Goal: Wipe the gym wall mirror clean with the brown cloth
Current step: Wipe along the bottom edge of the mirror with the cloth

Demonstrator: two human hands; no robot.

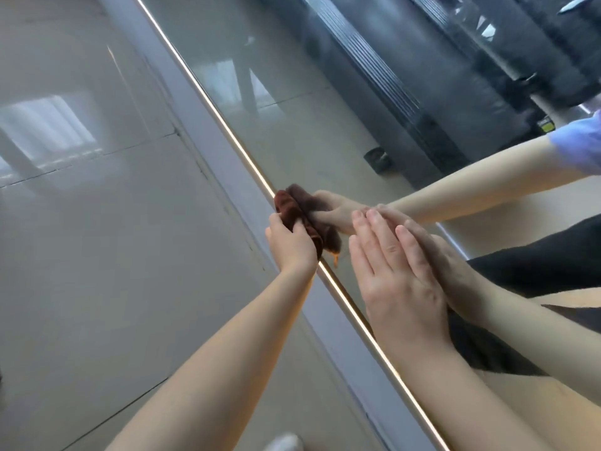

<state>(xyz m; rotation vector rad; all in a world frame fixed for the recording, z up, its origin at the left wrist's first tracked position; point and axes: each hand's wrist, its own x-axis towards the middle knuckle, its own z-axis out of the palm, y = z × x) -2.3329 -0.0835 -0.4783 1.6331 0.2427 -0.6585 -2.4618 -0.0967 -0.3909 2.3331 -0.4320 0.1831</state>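
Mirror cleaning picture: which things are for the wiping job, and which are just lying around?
For the job: brown cloth, gripped by the left hand; mirror; right hand, flat on the mirror.
Just around: floor tiles; white shoe; dark gym machine, seen only in the mirror.

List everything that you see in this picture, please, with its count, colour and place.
mirror: one, reflective glass, right half of the view
edge strip: one, pale metal, along the mirror's edge beside the floor
floor tiles: several, glossy grey, left half
gym equipment: black, seen only as a reflection, upper right
brown cloth: one, bunched against the mirror's edge
left hand: one, grips the cloth
right hand: one, flat on the glass, fingers straight
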